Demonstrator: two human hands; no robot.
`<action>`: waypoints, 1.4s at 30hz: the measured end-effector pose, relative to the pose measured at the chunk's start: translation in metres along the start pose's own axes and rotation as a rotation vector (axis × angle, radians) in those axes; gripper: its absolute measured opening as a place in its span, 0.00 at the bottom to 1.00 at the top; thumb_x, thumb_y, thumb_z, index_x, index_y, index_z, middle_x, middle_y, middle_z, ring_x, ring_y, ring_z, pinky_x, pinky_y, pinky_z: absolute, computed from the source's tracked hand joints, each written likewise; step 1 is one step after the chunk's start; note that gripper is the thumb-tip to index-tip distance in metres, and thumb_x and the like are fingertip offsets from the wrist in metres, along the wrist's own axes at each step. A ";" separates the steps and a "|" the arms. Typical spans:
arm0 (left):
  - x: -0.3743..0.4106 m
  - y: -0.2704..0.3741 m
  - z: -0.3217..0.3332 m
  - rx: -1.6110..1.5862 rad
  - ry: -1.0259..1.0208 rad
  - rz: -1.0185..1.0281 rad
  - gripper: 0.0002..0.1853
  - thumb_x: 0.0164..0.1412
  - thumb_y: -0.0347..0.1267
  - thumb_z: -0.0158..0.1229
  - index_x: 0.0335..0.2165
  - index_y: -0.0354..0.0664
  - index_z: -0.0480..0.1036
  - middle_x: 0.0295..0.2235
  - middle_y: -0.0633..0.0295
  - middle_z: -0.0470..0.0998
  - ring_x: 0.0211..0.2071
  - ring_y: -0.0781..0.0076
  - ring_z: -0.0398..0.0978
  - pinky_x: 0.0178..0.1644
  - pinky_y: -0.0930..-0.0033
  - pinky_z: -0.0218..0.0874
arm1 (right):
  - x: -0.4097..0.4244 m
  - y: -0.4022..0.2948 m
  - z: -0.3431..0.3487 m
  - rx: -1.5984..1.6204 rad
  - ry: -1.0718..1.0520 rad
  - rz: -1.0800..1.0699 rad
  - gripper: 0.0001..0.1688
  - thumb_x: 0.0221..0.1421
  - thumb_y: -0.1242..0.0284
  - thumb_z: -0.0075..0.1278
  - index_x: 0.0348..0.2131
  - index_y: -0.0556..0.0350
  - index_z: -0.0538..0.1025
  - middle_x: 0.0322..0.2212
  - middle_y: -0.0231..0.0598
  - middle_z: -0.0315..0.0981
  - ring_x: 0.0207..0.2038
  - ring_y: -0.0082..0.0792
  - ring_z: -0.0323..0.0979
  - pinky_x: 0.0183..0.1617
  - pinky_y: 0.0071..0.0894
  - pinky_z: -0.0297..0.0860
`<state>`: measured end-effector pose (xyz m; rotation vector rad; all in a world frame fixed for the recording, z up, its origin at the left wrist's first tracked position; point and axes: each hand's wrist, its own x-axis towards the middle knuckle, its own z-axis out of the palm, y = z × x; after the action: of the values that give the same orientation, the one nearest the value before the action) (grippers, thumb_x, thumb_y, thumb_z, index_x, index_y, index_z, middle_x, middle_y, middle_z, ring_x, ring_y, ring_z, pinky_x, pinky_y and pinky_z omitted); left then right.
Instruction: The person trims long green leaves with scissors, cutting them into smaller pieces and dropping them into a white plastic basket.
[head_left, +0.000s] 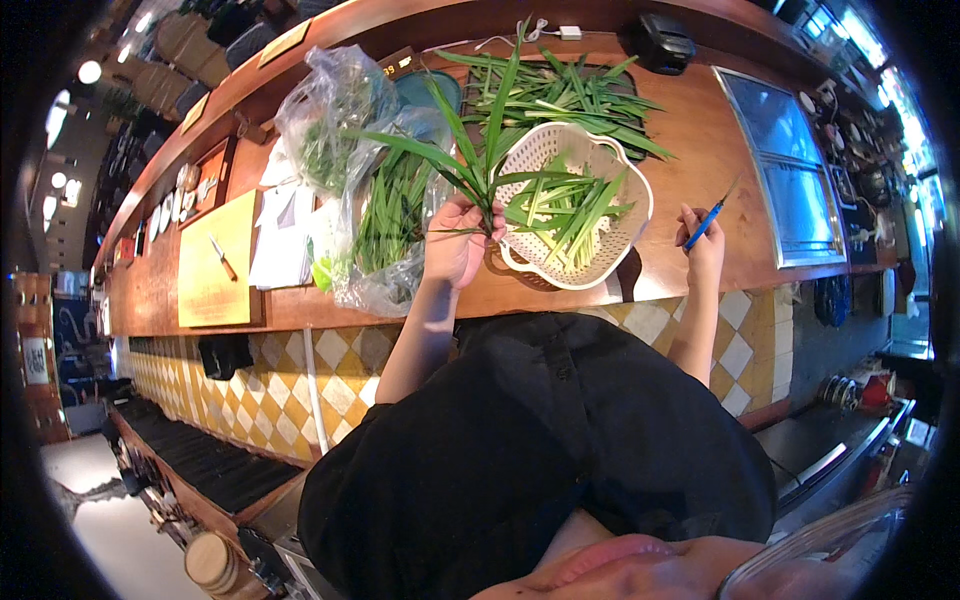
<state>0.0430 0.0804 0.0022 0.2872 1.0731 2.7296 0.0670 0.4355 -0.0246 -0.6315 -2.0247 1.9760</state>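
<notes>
My left hand (459, 238) grips the base of a tuft of long, pointed green leaves (487, 142), which fan upward. Right beside it stands a white perforated colander (637, 187) holding loose strips of green and pale leaf (577, 217). Off to the colander's right, my right hand (703, 236) is closed around a slim blue-handled tool (705, 223). Its thin tip points away from me; whether it is a knife or scissors cannot be made out. Left of my left hand, a clear plastic bag (382, 289) lies open around more long leaves (394, 214).
Behind the colander, a dark tray (645, 105) carries a heap of cut leaves (547, 97). A knife (223, 259) rests on a wooden cutting board (202, 300) at left, near white papers (281, 240). A glass-topped metal frame (795, 180) is set into the wooden counter (697, 112) at right.
</notes>
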 end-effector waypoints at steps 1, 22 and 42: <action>0.004 -0.001 0.002 -0.011 -0.011 -0.014 0.11 0.58 0.28 0.54 0.40 0.35 0.67 0.33 0.56 0.74 0.32 0.68 0.70 0.33 0.66 0.62 | -0.002 0.003 -0.006 0.028 0.013 -0.006 0.14 0.53 0.67 0.55 0.26 0.60 0.71 0.16 0.30 0.66 0.15 0.18 0.61 0.19 0.18 0.54; 0.134 0.022 -0.076 1.392 0.002 0.296 0.14 0.57 0.27 0.52 0.43 0.41 0.72 0.41 0.56 0.75 0.43 0.64 0.72 0.49 0.70 0.61 | -0.022 0.017 -0.038 0.039 0.175 0.012 0.14 0.55 0.66 0.52 0.25 0.57 0.71 0.11 0.27 0.62 0.12 0.15 0.56 0.15 0.16 0.46; -0.036 0.025 -0.190 2.008 0.738 -0.277 0.12 0.46 0.36 0.63 0.31 0.45 0.75 0.38 0.50 0.71 0.45 0.46 0.65 0.49 0.55 0.59 | 0.004 -0.003 0.064 -0.052 -0.186 -0.018 0.13 0.54 0.64 0.54 0.27 0.56 0.72 0.11 0.26 0.63 0.14 0.15 0.57 0.18 0.16 0.47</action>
<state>0.0271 -0.0697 -0.1209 -0.6227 3.1171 0.5048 0.0338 0.3805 -0.0258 -0.4525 -2.1864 2.0451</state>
